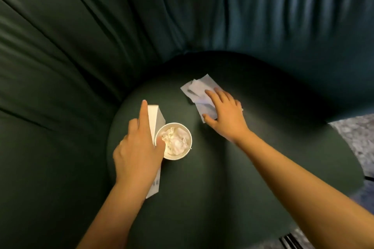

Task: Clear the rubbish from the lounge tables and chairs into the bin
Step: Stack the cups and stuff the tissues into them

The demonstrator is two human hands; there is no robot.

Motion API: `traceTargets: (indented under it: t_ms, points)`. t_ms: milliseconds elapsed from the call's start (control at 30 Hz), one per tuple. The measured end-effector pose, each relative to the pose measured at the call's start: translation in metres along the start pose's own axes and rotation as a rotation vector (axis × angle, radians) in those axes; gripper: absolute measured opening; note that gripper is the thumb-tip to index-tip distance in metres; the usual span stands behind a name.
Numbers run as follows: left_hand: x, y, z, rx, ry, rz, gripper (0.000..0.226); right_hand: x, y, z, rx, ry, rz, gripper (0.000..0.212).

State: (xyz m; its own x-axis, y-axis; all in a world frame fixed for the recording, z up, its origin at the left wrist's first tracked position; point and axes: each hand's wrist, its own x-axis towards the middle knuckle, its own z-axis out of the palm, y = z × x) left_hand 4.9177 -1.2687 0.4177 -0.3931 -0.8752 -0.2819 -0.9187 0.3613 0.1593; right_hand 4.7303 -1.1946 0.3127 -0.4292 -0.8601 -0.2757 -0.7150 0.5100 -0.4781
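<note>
White card and paper fill both hands. The left hand (139,147), lower left of centre, grips a slim white box (156,116), index finger straight along its top edge and thumb against the rim of a paper cup (178,157) stuffed with crumpled tissue (175,140). The right hand (226,115), right of centre, lies with spread fingers on a creased paper sheet (199,87), thumb at its near edge. Everything sits above or on a dark green seat cushion (222,178), ringed by a pleated green backrest (101,36). Speckled grey floor (354,133) shows at the right edge.
</note>
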Motion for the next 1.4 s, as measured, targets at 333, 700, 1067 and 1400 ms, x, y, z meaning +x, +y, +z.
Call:
traceTargets:
  t_ms: [333,700,1067,1400]
  points:
    - [0.01,-0.009,0.016,-0.043,-0.045,-0.047,0.083,-0.001,-0.006,0.034,0.088,0.102,0.004,0.035]
    - [-0.017,-0.012,-0.039,-0.085,0.011,-0.063,0.084,-0.033,-0.072,-0.04,0.248,0.318,-0.107,0.042]
    - [-0.076,-0.063,-0.212,-0.119,0.226,-0.039,0.083,-0.101,-0.248,-0.163,0.277,0.496,-0.32,0.043]
    - [-0.157,-0.207,-0.338,-0.137,0.37,-0.226,0.084,-0.185,-0.447,-0.175,0.287,0.454,-0.612,0.041]
